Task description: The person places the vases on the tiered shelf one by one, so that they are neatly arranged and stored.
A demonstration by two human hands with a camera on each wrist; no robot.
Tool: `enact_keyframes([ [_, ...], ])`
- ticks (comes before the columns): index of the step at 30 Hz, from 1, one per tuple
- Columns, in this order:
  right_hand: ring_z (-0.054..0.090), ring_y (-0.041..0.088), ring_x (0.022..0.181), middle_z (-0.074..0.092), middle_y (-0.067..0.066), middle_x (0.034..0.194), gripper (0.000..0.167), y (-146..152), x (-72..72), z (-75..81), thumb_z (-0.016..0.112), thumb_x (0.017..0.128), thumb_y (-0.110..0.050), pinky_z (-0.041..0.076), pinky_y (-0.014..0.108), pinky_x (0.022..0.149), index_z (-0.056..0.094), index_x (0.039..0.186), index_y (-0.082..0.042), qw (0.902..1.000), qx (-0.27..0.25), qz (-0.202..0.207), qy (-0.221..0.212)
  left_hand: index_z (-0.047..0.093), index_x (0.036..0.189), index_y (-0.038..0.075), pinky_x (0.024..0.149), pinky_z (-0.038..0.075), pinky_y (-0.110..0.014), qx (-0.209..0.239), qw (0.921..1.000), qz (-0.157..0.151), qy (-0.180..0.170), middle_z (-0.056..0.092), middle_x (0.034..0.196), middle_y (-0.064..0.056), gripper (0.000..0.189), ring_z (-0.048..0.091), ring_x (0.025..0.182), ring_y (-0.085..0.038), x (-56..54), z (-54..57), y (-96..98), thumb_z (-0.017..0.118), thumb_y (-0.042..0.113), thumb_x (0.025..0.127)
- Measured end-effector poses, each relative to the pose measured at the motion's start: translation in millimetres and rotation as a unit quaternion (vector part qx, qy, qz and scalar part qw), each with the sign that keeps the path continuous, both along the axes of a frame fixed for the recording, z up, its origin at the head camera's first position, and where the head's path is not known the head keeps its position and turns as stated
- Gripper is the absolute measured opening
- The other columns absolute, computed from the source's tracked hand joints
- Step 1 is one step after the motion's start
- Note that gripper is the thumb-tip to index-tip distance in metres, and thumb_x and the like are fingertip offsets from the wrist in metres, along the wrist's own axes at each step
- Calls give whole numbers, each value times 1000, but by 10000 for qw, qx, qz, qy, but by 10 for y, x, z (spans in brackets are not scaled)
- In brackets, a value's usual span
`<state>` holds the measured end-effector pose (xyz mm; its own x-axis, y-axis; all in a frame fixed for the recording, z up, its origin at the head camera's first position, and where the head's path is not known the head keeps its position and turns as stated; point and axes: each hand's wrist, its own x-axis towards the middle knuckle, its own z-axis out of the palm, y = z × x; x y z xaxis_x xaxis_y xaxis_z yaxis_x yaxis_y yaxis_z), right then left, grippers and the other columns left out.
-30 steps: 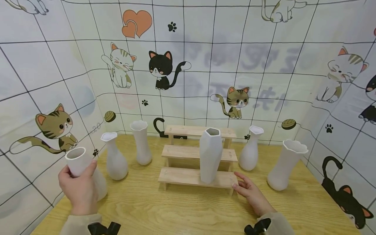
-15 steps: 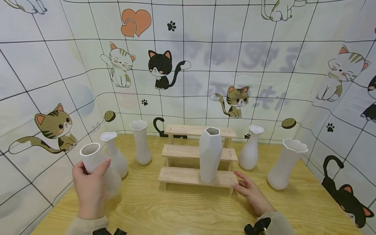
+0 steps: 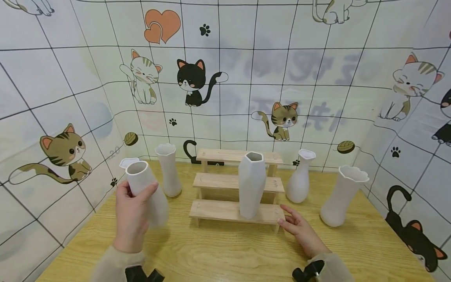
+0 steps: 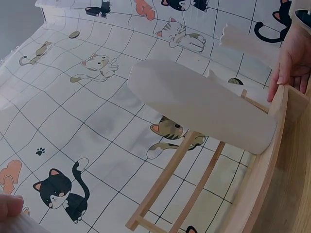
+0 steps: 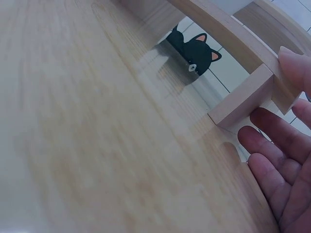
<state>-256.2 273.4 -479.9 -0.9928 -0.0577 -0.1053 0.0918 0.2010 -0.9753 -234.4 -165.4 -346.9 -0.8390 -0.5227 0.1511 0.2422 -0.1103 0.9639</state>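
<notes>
A white vase [image 3: 158, 203] with a round mouth is gripped near its neck by my left hand [image 3: 132, 219], thumb on one side and fingers on the other. It leans slightly and overlaps another white vase [image 3: 128, 162] behind it, of which only the rim shows. A faceted white vase [image 3: 251, 188] stands on the lowest step of a three-tier wooden stand [image 3: 215, 211]. At that step's right end, my right hand [image 3: 304, 235] holds the plank's corner; in the right wrist view the thumb [image 5: 294, 68] lies on the plank, other fingers beside the leg.
A ruffled-rim vase [image 3: 169, 172] stands behind on the left. To the stand's right are a slim-necked vase [image 3: 298, 180] and a wide, ruffled vase [image 3: 343, 196]. A cat-print cloth [image 3: 236, 78] closes off the back and sides of the wooden table [image 3: 211, 254].
My left hand has carried its vase rightward and slightly up, in front of the slim-necked vase on the left. The right hand has stayed at the stand's end.
</notes>
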Motion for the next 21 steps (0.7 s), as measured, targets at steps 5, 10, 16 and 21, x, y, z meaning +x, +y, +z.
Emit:
enact_keyframes([
  [5,38,35,131,38,23,145,66,0,-6,3,63,94,-29,29,56,105,30,151,-16,10000,-35,12,19,43,125,12,94,35,-42,22,9992,-398,-4,47,124,-2,55,45,111,-21,-34,59,119,77,9,82],
  [10,38,35,131,39,23,144,66,-2,-1,-5,63,94,-28,29,55,105,30,150,-15,10000,-29,-16,36,41,125,12,93,34,-43,-9,9976,-676,-115,45,124,-4,56,44,111,-22,-41,101,228,76,9,82],
  [16,38,34,130,40,23,143,66,-2,-1,-15,63,94,-28,29,54,104,31,150,-15,10000,-15,-26,44,37,129,8,94,34,-44,-47,9945,-1038,-109,44,127,-7,59,44,113,-25,-62,154,385,74,7,84],
  [21,38,34,131,40,23,144,66,-5,-2,-16,63,94,-28,30,55,104,31,150,-16,10000,7,-43,37,35,132,5,93,36,-45,-1,9914,-1306,-10,44,128,-10,62,45,113,-27,-82,183,521,72,3,83],
])
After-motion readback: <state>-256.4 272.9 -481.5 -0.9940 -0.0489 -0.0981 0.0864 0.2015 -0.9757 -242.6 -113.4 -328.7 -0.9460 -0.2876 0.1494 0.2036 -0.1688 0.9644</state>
